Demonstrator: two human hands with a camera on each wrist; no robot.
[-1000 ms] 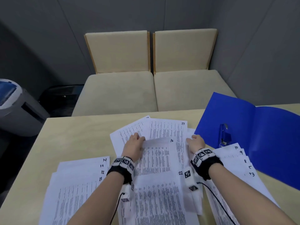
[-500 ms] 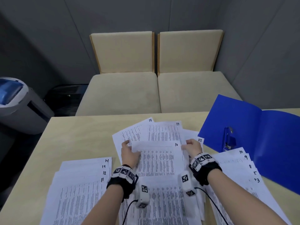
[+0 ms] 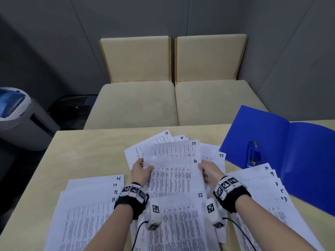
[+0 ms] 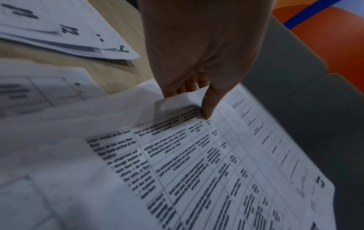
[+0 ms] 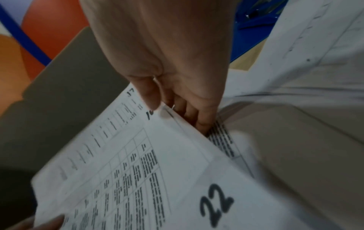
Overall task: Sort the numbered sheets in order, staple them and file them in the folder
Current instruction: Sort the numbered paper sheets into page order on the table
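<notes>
Printed sheets with handwritten numbers cover the table. My left hand and right hand pinch the two side edges of sheet 16, with sheet 17 right behind it. In the left wrist view my left hand has its thumb on top and fingers underneath. My right hand grips the same way in the right wrist view. Sheet 22 overlaps the near end of sheet 16. The open blue folder lies to the right, with a blue stapler on it.
A fanned pile numbered 11 to 14 lies at the left, another with 10, 9 and 8 on it at the right. Sheets 18, 15 and 23 lie behind my hands. Two beige seats stand past the far edge.
My hands lay flat on the middle sheets before. Now they have closed on the side edges of sheets 16 and 17 and drawn them toward me. More of sheets 18, 15 and 23 shows.
</notes>
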